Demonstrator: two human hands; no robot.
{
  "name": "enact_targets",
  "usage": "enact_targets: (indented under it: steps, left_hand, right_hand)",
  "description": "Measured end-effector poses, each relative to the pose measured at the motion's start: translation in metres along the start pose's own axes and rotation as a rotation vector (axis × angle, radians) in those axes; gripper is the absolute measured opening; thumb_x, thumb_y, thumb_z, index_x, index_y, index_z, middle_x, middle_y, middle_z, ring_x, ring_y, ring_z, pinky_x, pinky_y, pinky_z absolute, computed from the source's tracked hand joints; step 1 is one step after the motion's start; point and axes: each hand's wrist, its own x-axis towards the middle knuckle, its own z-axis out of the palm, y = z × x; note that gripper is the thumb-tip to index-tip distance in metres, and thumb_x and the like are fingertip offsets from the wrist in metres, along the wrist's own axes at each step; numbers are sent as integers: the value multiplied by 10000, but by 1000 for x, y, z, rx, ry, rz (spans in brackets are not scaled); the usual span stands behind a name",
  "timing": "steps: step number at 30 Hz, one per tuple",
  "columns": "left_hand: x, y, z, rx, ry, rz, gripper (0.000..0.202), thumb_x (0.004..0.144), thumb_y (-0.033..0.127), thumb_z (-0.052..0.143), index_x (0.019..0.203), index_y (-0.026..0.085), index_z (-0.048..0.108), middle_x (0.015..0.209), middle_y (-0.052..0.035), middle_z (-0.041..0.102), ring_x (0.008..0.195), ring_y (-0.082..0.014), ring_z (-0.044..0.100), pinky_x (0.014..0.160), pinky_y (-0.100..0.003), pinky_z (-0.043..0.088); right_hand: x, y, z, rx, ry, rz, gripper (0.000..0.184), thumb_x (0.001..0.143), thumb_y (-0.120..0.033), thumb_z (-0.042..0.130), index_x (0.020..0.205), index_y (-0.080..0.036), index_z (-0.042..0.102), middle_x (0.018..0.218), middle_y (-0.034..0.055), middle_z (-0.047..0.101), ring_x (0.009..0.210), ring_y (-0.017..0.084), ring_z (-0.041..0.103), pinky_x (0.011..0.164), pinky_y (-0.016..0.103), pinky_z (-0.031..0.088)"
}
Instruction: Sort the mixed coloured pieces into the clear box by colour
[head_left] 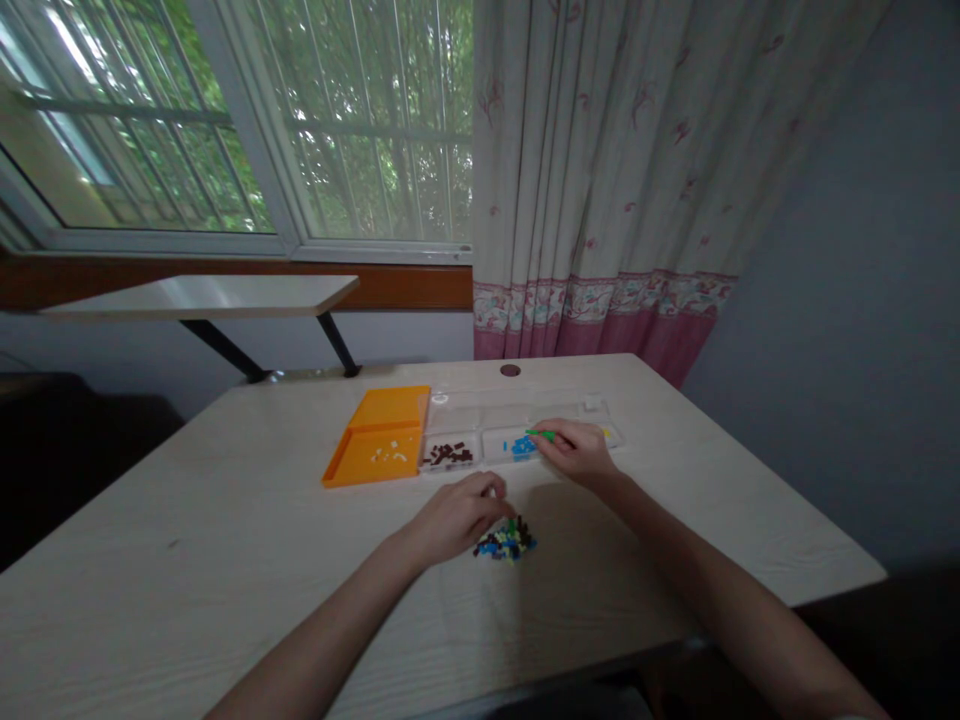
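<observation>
My left hand [466, 513] hovers at a pile of tiny mixed bricks [504, 543], in blue, black, pale yellow and green. Its fingers are bent and apart, one tip reaching down to the pile's upper edge, and I make out nothing held. Farther right, my right hand [576, 450] pinches a slim green stick-like piece [543, 434], whose exact kind is too small to tell. That piece points left, above blue bricks [522, 447] in a clear compartment box [491, 452]. Dark brown bricks [448, 455] fill part of the compartment to the left. My right hand hides some of the box.
An orange lid or tray [391, 408] adjoins the clear box on the left, with scattered white pieces [390, 452] inside. A raised white shelf [217, 293] stands at the table's back left. Behind the table [247, 530] are a window and a curtain [600, 200].
</observation>
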Motion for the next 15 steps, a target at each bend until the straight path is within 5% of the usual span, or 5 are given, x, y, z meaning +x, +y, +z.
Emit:
enact_targets:
  steps: [8,15]
  left_hand:
    - [0,-2,-2,74,43,-64,233,854,215,397,995,219,582,955,-56,535,884,-164,514,762,-247,419]
    - [0,-6,-2,69,41,-96,182,857,208,389,913,193,561,947,-63,524,908,-172,490,777,-256,408]
  right_hand:
    - [1,10,-7,-65,-36,-1,241,804,-364,512,810,-185,673,423,-45,467,387,69,391,464,178,347]
    - [8,56,-32,-277,-421,118,207,801,-330,516,871,-207,668,617,3,638,497,97,521,519,196,345]
